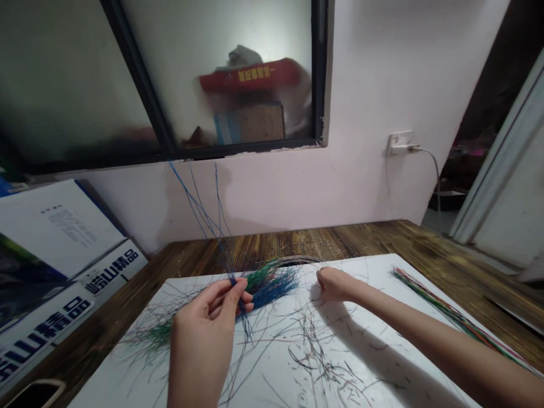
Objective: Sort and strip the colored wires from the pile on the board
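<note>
My left hand [210, 309] pinches a few thin blue wires [219, 226] between thumb and fingers. They fan out upward above the grip, and their lower ends hang below it. Behind that hand a tangled pile of thin green, blue and reddish wires [274, 286] lies on a white sheet [374, 269]. To the right, my right hand [334, 285] is closed just above the sheet, near the thin strands at the pile's right end. Its fingertips are turned away, so anything in them is hidden. Short dark wire clippings [314, 345] lie scattered in front.
Another bundle of green, red and white wires [442, 309] lies along the sheet's right side. Printed boxes [63, 232] stand at the left, above a dark phone-like object [36, 394]. Behind the wooden table [340, 241] are a wall, a window and a socket [400, 141] with a plugged-in cable.
</note>
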A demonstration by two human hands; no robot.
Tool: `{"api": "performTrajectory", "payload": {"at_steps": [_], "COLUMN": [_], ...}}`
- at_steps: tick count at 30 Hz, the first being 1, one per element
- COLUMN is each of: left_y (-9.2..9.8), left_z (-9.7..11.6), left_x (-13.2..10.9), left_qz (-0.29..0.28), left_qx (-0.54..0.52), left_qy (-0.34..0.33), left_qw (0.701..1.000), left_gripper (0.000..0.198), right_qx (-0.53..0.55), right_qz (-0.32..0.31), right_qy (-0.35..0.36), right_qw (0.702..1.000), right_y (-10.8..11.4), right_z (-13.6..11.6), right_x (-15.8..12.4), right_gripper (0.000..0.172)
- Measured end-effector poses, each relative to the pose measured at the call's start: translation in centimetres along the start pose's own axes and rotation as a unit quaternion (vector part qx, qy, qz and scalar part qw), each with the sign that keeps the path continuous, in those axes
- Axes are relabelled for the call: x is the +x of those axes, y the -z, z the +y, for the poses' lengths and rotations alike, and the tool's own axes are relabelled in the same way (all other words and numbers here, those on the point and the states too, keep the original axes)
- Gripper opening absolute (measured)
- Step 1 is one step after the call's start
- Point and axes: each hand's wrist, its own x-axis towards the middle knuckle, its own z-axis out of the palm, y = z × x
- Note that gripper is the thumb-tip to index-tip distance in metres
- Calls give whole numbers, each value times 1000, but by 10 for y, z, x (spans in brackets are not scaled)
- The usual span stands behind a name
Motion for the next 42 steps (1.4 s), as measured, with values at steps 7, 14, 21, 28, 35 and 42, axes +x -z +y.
{"api": "performTrajectory", "payload": {"at_steps": [7,14,21,28,35,42], "left_y": [-14,-34,-53,-76,-71,-66], "left_z": [0,6,19,33,48,51], "left_x": [-2,-14,-38,-70,-92,-105], "left_qz": [-67,-155,-252,-365,-416,-455], "left_qx": [7,62,24,-33,-54,24], "left_qy": [-12,-55,-72,-66,-61,-67], "left_qw": [998,984,965,928,906,888], "left_gripper": [22,22,21,19,15,17], "right_qx": [143,341,431,394,302,521], "right_qz": [74,180,334,454,513,388], "right_qy": [-4,33,83,125,233,249], "right_qw": [987,922,834,789,769,719], "right_y": [-1,-11,13,57,67,67], "right_z": [28,39,15,-18,-32,-23], "right_x": [-39,-81,-135,-194,-219,-217], "right_gripper": [18,12,17,10,14,9]}}
